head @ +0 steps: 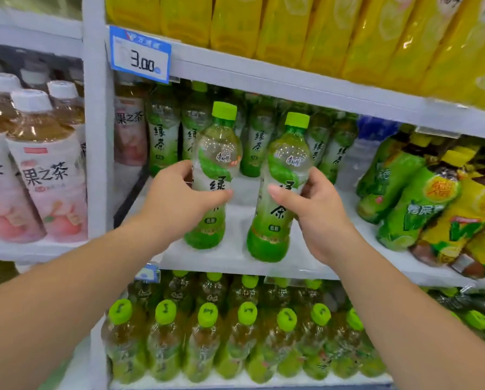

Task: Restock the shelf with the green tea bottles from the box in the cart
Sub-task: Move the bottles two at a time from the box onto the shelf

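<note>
Two green tea bottles with lime caps stand upright over the white middle shelf (235, 257). My left hand (176, 198) grips the left bottle (216, 153) around its middle. My right hand (317, 212) grips the right bottle (286, 164), which is slightly nearer the shelf's front edge and tilts a little to the right. Both bottle bases are at or just above the shelf board. Several more green tea bottles (162, 136) stand in a row at the back of the same shelf. The box and the cart are out of view.
Pink-labelled tea bottles (50, 175) fill the bay to the left, past a white upright (96, 136). Green and yellow bottles (421, 204) lean at the right. Yellow bottles (320, 29) sit above, green-capped bottles (207, 327) below. A blue price tag (140, 54) reads 3.00.
</note>
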Demonstrator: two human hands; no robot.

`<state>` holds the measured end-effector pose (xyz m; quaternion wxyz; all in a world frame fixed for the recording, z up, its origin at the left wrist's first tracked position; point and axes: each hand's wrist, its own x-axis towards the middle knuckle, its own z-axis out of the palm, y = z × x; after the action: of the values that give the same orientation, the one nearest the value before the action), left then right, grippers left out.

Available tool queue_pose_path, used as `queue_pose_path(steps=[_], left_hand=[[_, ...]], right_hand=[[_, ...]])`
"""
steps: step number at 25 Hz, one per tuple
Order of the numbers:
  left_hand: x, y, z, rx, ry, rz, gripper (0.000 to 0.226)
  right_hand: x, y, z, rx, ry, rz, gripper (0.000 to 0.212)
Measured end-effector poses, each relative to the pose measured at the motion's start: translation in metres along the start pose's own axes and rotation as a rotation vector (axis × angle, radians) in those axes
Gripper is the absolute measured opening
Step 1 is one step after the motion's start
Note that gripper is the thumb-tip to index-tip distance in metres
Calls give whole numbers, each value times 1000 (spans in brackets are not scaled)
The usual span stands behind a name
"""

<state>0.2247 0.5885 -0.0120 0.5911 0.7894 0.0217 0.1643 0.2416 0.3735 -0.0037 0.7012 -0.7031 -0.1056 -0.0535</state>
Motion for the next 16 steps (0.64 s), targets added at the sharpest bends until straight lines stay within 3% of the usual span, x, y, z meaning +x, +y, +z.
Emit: queue_pose_path(steps=[6,9,13,16], left_hand=[[11,-27,20,-38,-28,184,35],[5,-43,17,68,-93,259,41],[1,-57,8,177,-179,178,37],[8,-58,10,272,-123,185,40]], right_hand=[[11,25,-4,2,-26,-155,39],[10,30,-3,-43,-49,-194,39],[-8,51,-14,-484,-84,-155,52],[-6,62,-16,-533,-45,-174,45]])
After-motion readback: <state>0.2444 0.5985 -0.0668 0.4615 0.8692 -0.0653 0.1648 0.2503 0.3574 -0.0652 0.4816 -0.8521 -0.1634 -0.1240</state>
